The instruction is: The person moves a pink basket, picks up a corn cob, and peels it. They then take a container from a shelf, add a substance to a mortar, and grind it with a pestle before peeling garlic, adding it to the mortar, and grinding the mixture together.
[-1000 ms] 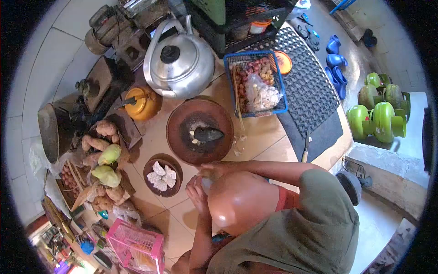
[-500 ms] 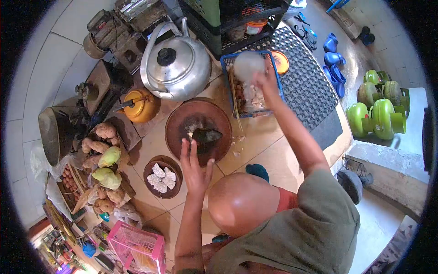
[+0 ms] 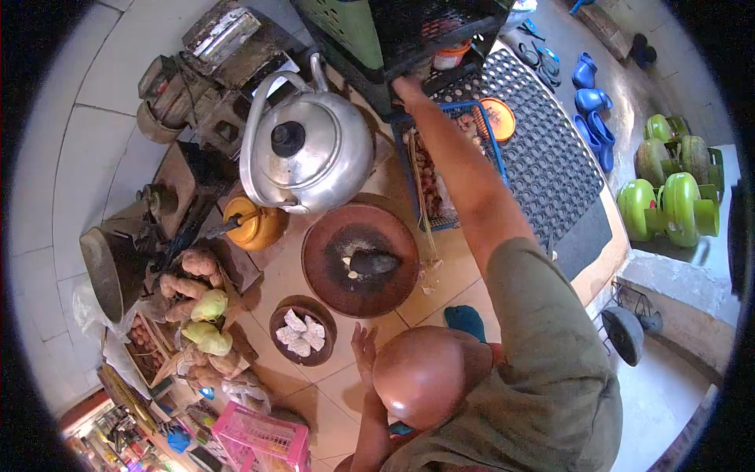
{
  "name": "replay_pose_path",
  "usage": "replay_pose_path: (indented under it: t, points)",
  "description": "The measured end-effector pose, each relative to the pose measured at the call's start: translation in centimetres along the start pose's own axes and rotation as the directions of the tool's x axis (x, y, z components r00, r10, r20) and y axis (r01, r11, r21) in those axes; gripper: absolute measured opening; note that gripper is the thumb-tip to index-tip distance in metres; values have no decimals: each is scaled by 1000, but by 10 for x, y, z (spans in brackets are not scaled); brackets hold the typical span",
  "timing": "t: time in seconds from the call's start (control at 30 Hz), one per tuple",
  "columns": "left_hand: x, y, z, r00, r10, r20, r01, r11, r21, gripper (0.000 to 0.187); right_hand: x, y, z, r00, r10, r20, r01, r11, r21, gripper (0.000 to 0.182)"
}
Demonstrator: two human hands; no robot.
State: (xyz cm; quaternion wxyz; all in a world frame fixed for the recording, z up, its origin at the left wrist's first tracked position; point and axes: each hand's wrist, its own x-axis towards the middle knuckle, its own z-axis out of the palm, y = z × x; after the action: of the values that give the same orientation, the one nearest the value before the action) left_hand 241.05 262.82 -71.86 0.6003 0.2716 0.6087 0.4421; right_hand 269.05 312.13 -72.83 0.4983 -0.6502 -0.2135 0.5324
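Note:
My right hand [image 3: 407, 89] reaches past the blue basket [image 3: 503, 161] to the dark base of the black crate rack [image 3: 440, 35]; its fingers are hidden in shadow. In the basket lie small reddish bulbs [image 3: 427, 177], partly covered by my forearm. Close beside my bent knee [image 3: 421, 374], my left hand [image 3: 363, 350] is raised with its fingers stretched out and nothing visible in it. Ahead of it sits a round brown stone mortar [image 3: 322, 287] with a dark pestle [image 3: 373, 262] and pale bits [image 3: 352, 275] inside. A small clay bowl [image 3: 326, 354] holds white chunks [image 3: 299, 332].
A large aluminium kettle [image 3: 330, 157] and a yellow kettle [image 3: 259, 228] stand left of the rack. Potatoes [image 3: 185, 287] and pale green vegetables [image 3: 211, 305] lie at the left. A pink basket [image 3: 263, 433] is at lower left, green gas cylinders [image 3: 678, 208] at right.
My right hand has moved from the basket up to the rack's base; the translucent round item is no longer visible. My left hand has drawn back from the mortar to my knee.

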Motion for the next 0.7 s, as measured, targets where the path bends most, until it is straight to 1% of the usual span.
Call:
replay_pose_path:
  t: [0.03, 0.07, 0.1, 0.13, 0.17, 0.2, 0.23, 0.27, 0.3, 0.37, 0.4, 0.43, 0.47, 0.5, 0.53, 0.57, 0.6, 0.63, 0.67, 0.7]
  points:
    - [3, 2, 1, 999, 40, 21, -42, 998, 56, 59, 11, 8, -4, 1000, 6, -6, -6, 1000, 0, 50]
    - [2, 3, 3, 999, 34, 24, -36, 998, 58, 59, 21, 15, -9, 985, -171, -37, 163, 973, -166, 51]
    - [1, 21, 17, 997, 68, 20, -70, 982, 175, 59, 42, 26, -15, 938, -346, -36, 316, 889, -331, 53]
    - [2, 31, 25, 995, 102, 18, -103, 951, 290, 60, 62, 39, -21, 863, -506, -2, 442, 756, -483, 54]
    - [6, 28, 23, 995, 98, 19, -99, 951, 292, 60, 77, 50, -28, 764, -642, 61, 536, 579, -614, 56]
    - [12, 21, 18, 986, 156, 51, -163, 915, 368, 55, 73, 48, -37, 711, -695, 106, 568, 478, -670, 56]
    - [12, 22, 15, 981, 182, 71, -195, 894, 402, 53, 68, 46, -45, 652, -744, 150, 588, 370, -720, 57]
    - [13, 22, 13, 974, 208, 91, -226, 871, 436, 50, 34, 24, -56, 763, -622, 176, 548, 478, -687, 57]
    - [12, 29, 14, 974, 212, 84, -227, 867, 443, 46, 1, 13, -67, 847, -489, 209, 493, 572, -656, 57]
    - [15, 33, 13, 971, 225, 83, -238, 866, 441, 43, -54, 30, -106, 774, -629, 72, 562, 630, -536, 46]
    - [14, 30, 9, 969, 238, 67, -244, 872, 425, 42, -79, 46, -134, 644, -765, 14, 630, 520, -577, 46]
    - [14, 29, 8, 968, 242, 63, -246, 877, 413, 42, -104, 63, -162, 490, -871, -45, 656, 402, -638, 46]
    - [14, 29, 6, 968, 246, 59, -248, 881, 402, 42, -151, 81, -183, 453, -874, -175, 464, 399, -791, 46]
    - [15, 30, 5, 975, 219, 34, -211, 874, 438, 41, -187, 102, -193, 543, -756, -365, 420, 621, -662, 48]
    - [15, 32, 3, 978, 205, 24, -194, 868, 457, 40, -204, 150, -212, 639, -536, -552, 431, 844, -320, 53]
    - [15, 34, 1, 981, 192, 15, -175, 862, 475, 40, -233, 183, -222, 709, -351, -612, 249, 936, -248, 51]
    - [18, 37, 1, 946, 308, 98, -298, 712, 636, 38, -254, 203, -226, 836, -158, -526, 92, 985, -149, 46]
    - [21, 43, 3, 892, 404, 202, -405, 515, 756, 37, -260, 199, -219, 922, 22, -387, -23, 1000, 2, 42]
    - [22, 52, 5, 887, 412, 210, -415, 511, 753, 37, -265, 195, -205, 961, 182, -209, -157, 979, 130, 38]
    - [22, 69, 11, 878, 406, 253, -439, 477, 761, 36, -252, 200, -192, 962, 205, -178, -173, 968, 181, 37]
